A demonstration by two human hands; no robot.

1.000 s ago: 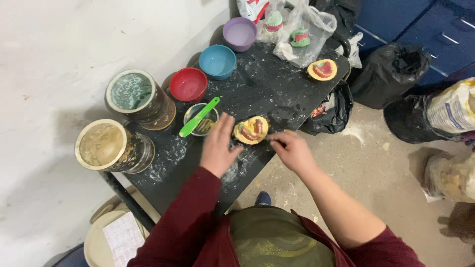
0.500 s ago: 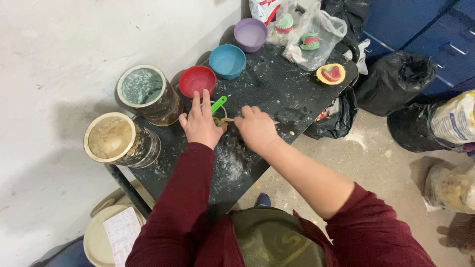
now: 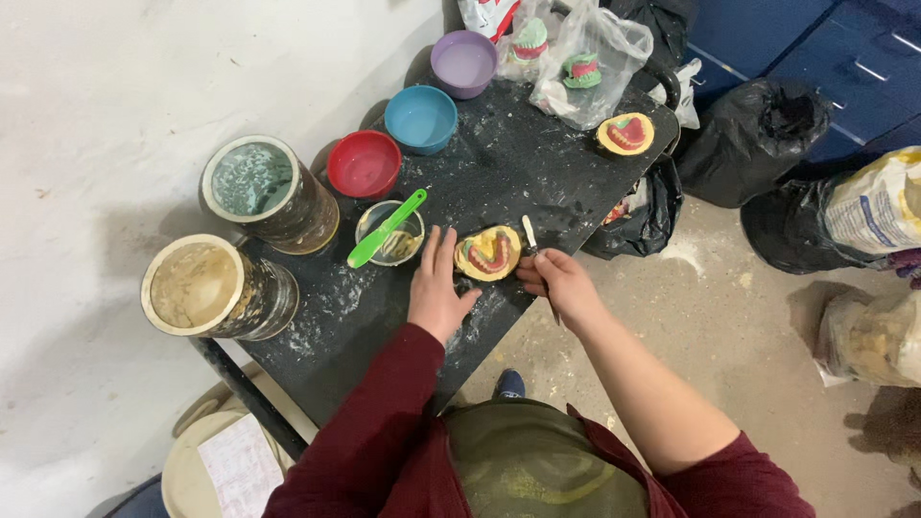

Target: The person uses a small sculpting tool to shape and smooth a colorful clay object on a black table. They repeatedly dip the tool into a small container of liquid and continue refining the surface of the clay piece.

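Since half a second ago: left hand spread flat beside yellow dental cast on black table; right hand now clamped on small spatula touching cast's edge

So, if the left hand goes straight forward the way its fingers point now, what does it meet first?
Probably the small cup with the green spatula, just beyond the left hand. The yellow dental mould lies to the side, beside the thumb. Depth is unclear.
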